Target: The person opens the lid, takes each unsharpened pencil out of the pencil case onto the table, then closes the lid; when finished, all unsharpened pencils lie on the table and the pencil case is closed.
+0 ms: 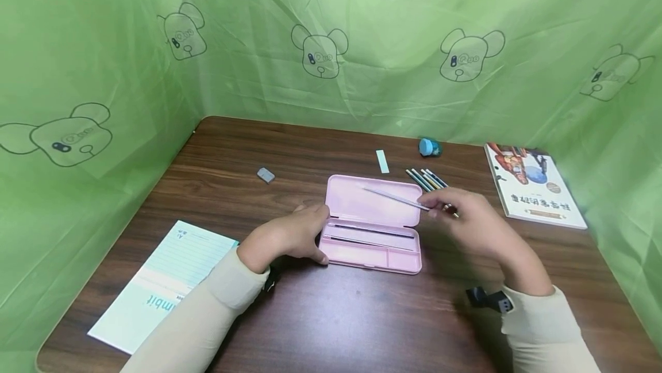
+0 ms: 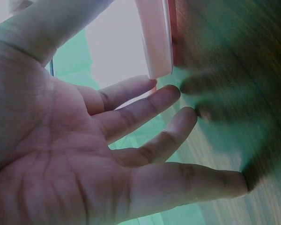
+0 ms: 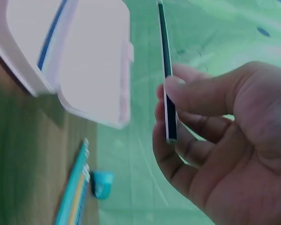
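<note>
ruler (image 1: 395,198) sits pinched at its near end in my right hand (image 1: 473,220), slanting over the open pink pencil case (image 1: 369,229) at frame centre, so i'd lower it flat while my left hand (image 1: 289,238), fingers relaxed, steadies the case's left edge.

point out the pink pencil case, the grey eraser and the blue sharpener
pink pencil case (image 1: 362,200), head view, on its open lid
grey eraser (image 1: 266,175), head view, on its top face
blue sharpener (image 1: 428,147), head view, on its round body

Upside-down letters "mbit" on the teal notepad (image 1: 165,287), book cover (image 1: 535,186) title characters too small to read
</note>
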The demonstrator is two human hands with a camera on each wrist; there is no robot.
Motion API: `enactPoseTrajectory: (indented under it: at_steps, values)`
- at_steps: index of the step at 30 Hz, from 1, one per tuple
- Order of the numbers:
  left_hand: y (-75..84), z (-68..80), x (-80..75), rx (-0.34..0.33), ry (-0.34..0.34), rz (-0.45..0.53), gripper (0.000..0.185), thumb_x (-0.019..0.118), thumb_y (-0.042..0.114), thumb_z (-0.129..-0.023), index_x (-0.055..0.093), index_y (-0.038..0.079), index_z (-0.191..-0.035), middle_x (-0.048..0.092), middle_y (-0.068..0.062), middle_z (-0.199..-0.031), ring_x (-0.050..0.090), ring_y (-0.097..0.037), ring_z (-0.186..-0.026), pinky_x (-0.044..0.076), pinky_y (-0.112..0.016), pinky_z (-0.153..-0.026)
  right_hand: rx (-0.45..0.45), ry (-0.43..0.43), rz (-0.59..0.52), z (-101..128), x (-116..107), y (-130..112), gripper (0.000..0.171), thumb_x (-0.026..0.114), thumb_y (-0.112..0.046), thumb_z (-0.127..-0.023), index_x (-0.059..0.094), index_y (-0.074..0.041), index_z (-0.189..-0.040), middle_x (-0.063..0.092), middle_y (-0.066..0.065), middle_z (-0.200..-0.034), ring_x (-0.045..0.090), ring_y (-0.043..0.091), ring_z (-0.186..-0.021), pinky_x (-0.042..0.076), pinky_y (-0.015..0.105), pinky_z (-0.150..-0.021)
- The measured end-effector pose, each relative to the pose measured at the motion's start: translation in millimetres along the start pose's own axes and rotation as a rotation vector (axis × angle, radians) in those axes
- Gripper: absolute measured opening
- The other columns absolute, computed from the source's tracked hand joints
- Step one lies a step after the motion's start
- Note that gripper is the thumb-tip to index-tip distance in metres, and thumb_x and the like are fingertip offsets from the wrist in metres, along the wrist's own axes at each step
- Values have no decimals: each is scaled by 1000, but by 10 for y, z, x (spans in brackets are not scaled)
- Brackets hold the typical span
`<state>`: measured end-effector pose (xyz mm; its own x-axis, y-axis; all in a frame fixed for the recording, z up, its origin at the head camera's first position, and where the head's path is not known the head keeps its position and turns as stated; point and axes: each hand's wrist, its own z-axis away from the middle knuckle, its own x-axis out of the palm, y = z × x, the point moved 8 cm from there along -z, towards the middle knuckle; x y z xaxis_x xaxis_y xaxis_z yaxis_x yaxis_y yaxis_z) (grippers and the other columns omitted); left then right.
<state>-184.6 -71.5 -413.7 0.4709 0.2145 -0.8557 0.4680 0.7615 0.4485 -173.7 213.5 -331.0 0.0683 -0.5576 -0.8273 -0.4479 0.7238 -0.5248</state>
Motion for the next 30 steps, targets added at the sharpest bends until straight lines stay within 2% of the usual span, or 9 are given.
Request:
enactPoseTrajectory:
  at_steps: [4, 5, 6, 8, 12, 19, 24, 29, 30]
  values:
    - [16, 13, -13, -2, -6, -5, 69, 100, 33, -83, 58, 0, -127, 65, -16, -136, 59, -35, -142, 30, -53, -137, 85, 118, 55, 3, -190, 212, 25, 77, 5, -99, 82, -9, -119, 82, 10, -108, 72, 17, -93, 57, 22, -77]
    - [112, 78, -97, -27, -22, 5, 67, 101, 28, -83, 58, -1, -126, 65, -17, -135, 59, -37, -141, 31, -56, -136, 120, 139, 65, 3, -218, 266, 24, 75, 5, -100, 82, -8, -118, 82, 11, -107, 73, 20, -93, 56, 23, -78]
    - [110, 78, -96, -30, -23, 6, 68, 101, 29, -83, 58, -2, -126, 65, -17, -135, 59, -38, -141, 31, -56, -136, 159, 151, 68, 3, -230, 331, 23, 73, 5, -101, 82, -7, -119, 82, 12, -106, 74, 23, -94, 55, 24, -78]
    - [109, 80, -90, -31, -23, 9, 68, 101, 29, -83, 58, -1, -127, 65, -17, -135, 58, -38, -141, 31, -56, -136, 235, 155, 72, 8, -225, 464, 22, 69, 3, -103, 81, -5, -120, 82, 15, -106, 74, 31, -96, 54, 29, -78]
    - [99, 75, -72, -32, -20, 12, 68, 101, 29, -83, 58, -1, -126, 65, -17, -134, 59, -38, -139, 31, -56, -135, 338, 130, 88, 23, -138, 740, 23, 65, 0, -105, 80, -3, -122, 82, 18, -107, 72, 31, -93, 52, 36, -76]
    - [108, 76, -75, -26, -16, 6, 67, 101, 29, -83, 58, 0, -125, 65, -16, -133, 60, -37, -137, 34, -54, -133, 395, 49, 140, 28, 20, 1053, 26, 65, 2, -98, 78, 3, -121, 79, 20, -99, 66, 29, -83, 47, 35, -69]
    - [102, 69, -69, -21, -13, 5, 65, 101, 28, -82, 58, 0, -123, 66, -15, -131, 61, -35, -134, 37, -53, -131, 410, 11, 148, 36, 87, 1103, 27, 67, 2, -94, 78, 2, -118, 77, 16, -91, 66, 26, -79, 47, 35, -68]
    - [90, 69, -64, -17, -4, 13, 63, 101, 27, -81, 57, 1, -119, 66, -14, -127, 61, -36, -129, 41, -52, -126, 410, -40, 155, 47, 125, 1105, 28, 67, 1, -91, 79, 1, -117, 80, 17, -95, 73, 32, -86, 55, 45, -73]
    - [11, 18, 2, 11, 11, 5, 66, 101, 32, -81, 57, 2, -120, 66, -13, -128, 62, -33, -129, 40, -49, -127, 410, -49, 154, 47, 131, 1105, 29, 67, 1, -91, 79, 1, -117, 81, 18, -96, 74, 33, -88, 56, 47, -75]
